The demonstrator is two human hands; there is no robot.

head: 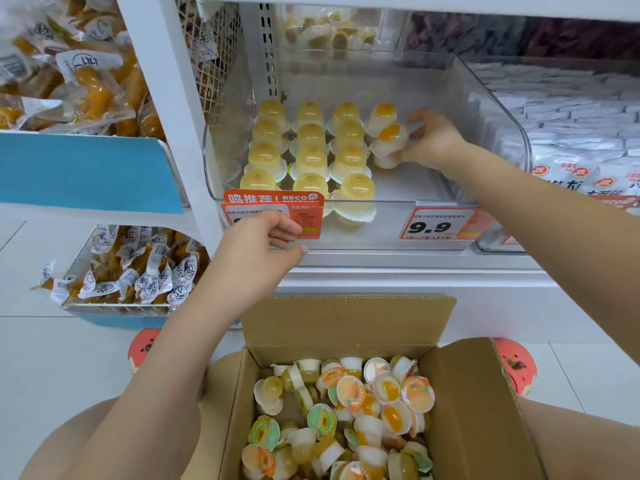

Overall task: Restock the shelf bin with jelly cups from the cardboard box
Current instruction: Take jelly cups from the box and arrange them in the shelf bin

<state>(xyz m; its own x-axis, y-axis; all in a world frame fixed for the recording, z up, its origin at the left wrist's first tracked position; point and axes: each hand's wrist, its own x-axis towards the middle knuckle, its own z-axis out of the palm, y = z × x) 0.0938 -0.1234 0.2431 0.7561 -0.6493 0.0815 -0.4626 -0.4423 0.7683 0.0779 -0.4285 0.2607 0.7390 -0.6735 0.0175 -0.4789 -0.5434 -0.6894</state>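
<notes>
Roughly a third of the way through, by the look of it. The clear shelf bin (498,109) holds three tidy rows of pale yellow jelly cups (308,147) standing dome-up along its left and middle, four deep from back to front. A fourth row is being started at the back right: one orange-centred cup (383,114) stands there, and the right hand (431,140) reaches into the bin with its fingers curled round another orange-centred cup (388,140) just in front of it, tilted and not yet settled. The front right of the bin floor is bare, and nothing is stacked above the first layer.

The left hand (259,247) hovers in front of the bin's lower edge, beside the orange price tag (277,202), fingers loosely bent and holding nothing.

Below, the cardboard box (481,410) sits open between the person's knees, flaps up, with a loose heap of mixed cups (349,420) inside, lying every way. I judge that most of the work remains: finishing the fourth row, then likely adding layers.
</notes>
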